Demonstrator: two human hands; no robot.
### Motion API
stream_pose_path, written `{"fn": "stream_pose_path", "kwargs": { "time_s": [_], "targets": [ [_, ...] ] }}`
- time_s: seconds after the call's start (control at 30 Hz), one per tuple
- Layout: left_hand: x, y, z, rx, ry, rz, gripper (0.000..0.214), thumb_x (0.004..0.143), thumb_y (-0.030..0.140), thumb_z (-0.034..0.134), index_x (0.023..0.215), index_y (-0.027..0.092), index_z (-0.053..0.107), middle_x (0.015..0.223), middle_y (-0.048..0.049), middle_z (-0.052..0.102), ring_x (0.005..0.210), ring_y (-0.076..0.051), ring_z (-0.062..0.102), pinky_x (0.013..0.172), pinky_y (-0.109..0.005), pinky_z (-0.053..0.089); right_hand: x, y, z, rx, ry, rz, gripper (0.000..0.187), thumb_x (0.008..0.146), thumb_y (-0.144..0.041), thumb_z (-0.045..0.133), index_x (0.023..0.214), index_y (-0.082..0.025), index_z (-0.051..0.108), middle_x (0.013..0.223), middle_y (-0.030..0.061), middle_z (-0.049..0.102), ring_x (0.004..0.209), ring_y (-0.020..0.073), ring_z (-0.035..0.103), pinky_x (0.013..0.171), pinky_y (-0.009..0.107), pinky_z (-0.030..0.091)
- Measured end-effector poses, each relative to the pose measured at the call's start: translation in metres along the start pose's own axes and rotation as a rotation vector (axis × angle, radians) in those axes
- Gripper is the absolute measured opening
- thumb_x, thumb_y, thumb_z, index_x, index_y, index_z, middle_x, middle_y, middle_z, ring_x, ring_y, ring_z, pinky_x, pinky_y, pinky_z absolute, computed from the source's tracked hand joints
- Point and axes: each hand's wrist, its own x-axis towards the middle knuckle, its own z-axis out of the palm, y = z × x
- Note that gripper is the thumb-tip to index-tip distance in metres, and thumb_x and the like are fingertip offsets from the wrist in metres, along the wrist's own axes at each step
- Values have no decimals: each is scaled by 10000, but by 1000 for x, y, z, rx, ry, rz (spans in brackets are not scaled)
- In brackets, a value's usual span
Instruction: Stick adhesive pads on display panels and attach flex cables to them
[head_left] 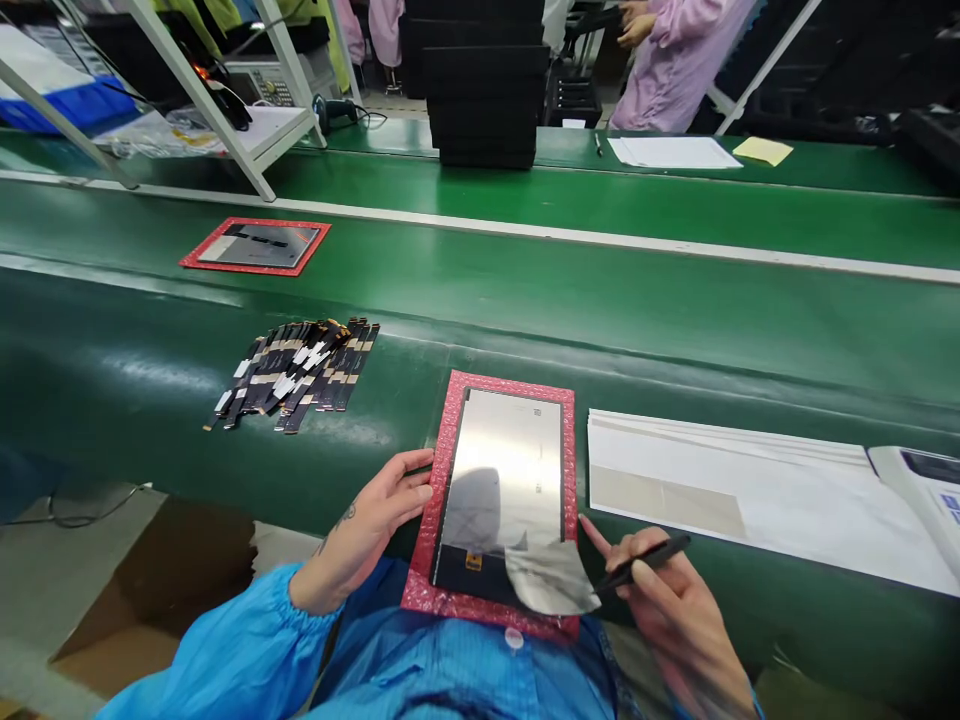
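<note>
A shiny rectangular panel (502,470) lies on a red bubble-wrap mat (446,440) at the near edge of the green bench. My left hand (375,515) rests on the mat's left edge, fingers curled against it. My right hand (667,600) is closed on black tweezers (645,560). Their tip pinches a silvery film (551,580) that is peeled up from the panel's lower right corner. A dark area with a small orange part shows where the film has lifted.
A fan of black flex cables (300,372) lies to the left. White sheets (735,490) and a white device (926,490) sit at right. Another panel on a red mat (255,245) lies farther back. Black trays (484,80) are stacked beyond; a person in pink (675,60) stands there.
</note>
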Motion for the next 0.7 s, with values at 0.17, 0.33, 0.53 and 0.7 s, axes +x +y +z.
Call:
{"fn": "stream_pose_path", "kwargs": {
  "time_s": [0.17, 0.33, 0.53, 0.7],
  "targets": [
    [-1, -2, 4, 35, -45, -7, 559, 698, 444, 772, 1182, 213, 613, 1170, -84, 664, 1163, -256, 569, 962, -353, 440, -1, 0, 15, -13, -64, 41, 278, 612, -382, 835, 715, -233, 625, 640, -10, 650, 619, 165, 605, 889, 450, 553],
    [9, 6, 8, 52, -12, 52, 515, 685, 413, 784, 1131, 198, 644, 1181, -92, 661, 1179, -266, 557, 956, -345, 446, 6, -7, 30, -9, -63, 11, 263, 650, -392, 817, 709, -223, 623, 635, -14, 657, 634, 152, 621, 890, 393, 546],
    [37, 22, 13, 69, -27, 103, 444, 720, 377, 753, 1115, 202, 651, 1197, -78, 653, 1161, -248, 565, 955, -336, 449, 40, -16, 35, -16, -126, -104, 236, 671, -364, 817, 748, -230, 639, 644, -44, 659, 593, 109, 602, 903, 332, 536],
    [43, 26, 15, 272, 76, 367, 345, 757, 380, 713, 1053, 207, 676, 1194, -58, 626, 1162, -219, 543, 983, -309, 425, 50, -25, 40, -41, -122, -110, 243, 694, -396, 802, 771, -241, 632, 664, -51, 671, 700, 130, 649, 1115, 415, 369]
  ]
}}
